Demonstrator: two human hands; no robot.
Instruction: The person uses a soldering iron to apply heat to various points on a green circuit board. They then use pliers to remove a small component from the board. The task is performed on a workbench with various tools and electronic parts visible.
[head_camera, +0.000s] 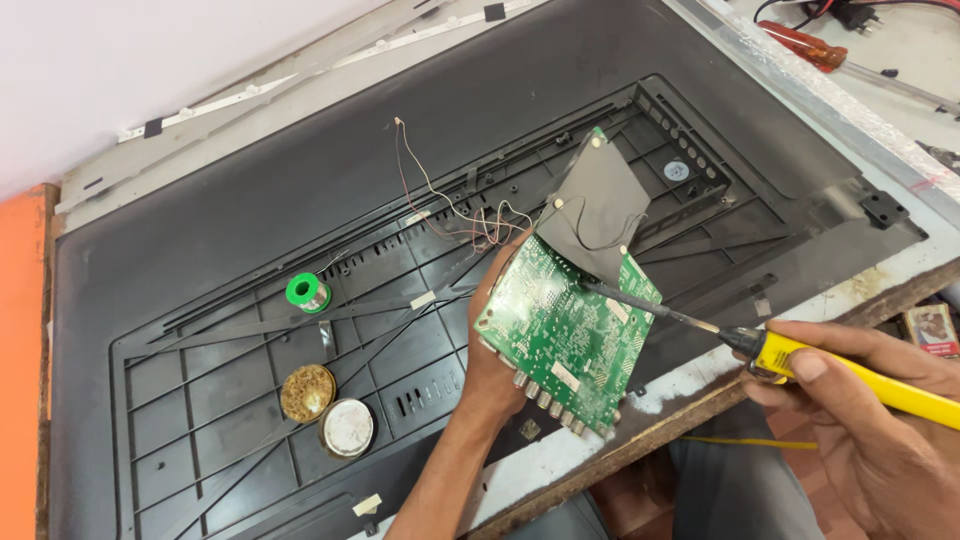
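**Board under the iron**

Tabletop carries a black TV back cover, face down. Left hand grips the green circuit board from underneath, tilted up off the cover. Right hand is closed round a yellow soldering iron, tip touching the board. Solder spool and two open round tins lie well left.

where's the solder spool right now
In the head view the green solder spool sits on the black plastic back panel, left of the circuit board held by the left hand, just above the two round tins.
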